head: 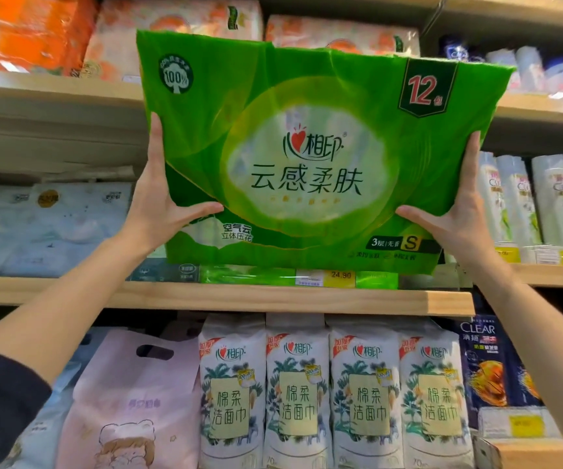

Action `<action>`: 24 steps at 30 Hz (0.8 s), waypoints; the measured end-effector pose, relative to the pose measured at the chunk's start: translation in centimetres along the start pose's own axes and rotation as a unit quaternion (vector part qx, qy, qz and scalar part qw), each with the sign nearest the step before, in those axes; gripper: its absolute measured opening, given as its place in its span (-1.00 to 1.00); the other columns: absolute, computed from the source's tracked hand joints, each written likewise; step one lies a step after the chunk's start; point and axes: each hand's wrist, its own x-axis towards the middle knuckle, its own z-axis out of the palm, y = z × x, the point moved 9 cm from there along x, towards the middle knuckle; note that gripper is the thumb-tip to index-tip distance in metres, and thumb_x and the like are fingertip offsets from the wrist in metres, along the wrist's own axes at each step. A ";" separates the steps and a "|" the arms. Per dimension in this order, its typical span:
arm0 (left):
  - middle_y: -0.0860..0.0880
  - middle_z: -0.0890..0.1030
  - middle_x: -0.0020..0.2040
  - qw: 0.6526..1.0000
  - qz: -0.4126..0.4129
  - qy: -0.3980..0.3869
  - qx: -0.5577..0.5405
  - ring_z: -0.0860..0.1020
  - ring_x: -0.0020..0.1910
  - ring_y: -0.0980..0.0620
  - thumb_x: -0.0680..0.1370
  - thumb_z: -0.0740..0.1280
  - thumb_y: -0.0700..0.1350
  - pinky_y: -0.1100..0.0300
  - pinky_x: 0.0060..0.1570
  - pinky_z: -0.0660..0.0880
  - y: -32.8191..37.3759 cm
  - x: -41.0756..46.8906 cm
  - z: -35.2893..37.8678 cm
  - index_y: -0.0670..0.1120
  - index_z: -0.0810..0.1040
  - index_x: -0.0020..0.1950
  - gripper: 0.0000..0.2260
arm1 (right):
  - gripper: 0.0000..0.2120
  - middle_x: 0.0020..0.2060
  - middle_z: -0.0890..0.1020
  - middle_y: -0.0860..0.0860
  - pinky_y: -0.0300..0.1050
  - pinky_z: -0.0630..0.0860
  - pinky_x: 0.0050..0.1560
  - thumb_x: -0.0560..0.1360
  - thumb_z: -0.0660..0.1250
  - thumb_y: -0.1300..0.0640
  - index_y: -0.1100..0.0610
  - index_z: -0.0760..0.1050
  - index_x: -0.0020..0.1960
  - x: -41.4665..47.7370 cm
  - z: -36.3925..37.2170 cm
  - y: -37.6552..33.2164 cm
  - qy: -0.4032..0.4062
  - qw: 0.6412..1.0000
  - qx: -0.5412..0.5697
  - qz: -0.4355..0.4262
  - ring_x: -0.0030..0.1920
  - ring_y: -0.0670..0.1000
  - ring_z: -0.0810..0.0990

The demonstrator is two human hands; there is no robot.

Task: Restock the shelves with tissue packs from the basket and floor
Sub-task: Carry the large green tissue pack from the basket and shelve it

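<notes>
A big green tissue pack [307, 157], marked 12, fills the middle of the head view, held upright in front of the wooden middle shelf [226, 299]. My left hand [161, 201] grips its lower left edge, thumb across the front. My right hand [459, 211] grips its lower right edge the same way. The pack's bottom hangs just above another green pack [249, 275] lying on that shelf. The basket and floor are out of view.
Pale blue tissue packs [46, 228] sit left on the middle shelf, shampoo bottles [540, 204] right. Orange and white packs [171, 32] line the top shelf. Below stand several white face-towel packs [330, 390], a pink bag [131, 401] and dark bottles [489, 363].
</notes>
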 end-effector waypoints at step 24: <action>-0.13 0.06 0.56 1.000 -0.012 -0.008 0.006 0.16 0.47 0.07 0.26 0.55 0.00 0.26 0.38 0.11 -1.8 -0.4 4.6 -0.16 -0.27 0.51 0.16 | 0.18 0.44 0.08 -0.12 -0.27 0.11 0.40 0.25 0.45 -0.19 0.16 -0.27 0.52 -1.1 2.0 5.1 -0.006 0.999 -0.035 0.009 0.43 -0.16 0.12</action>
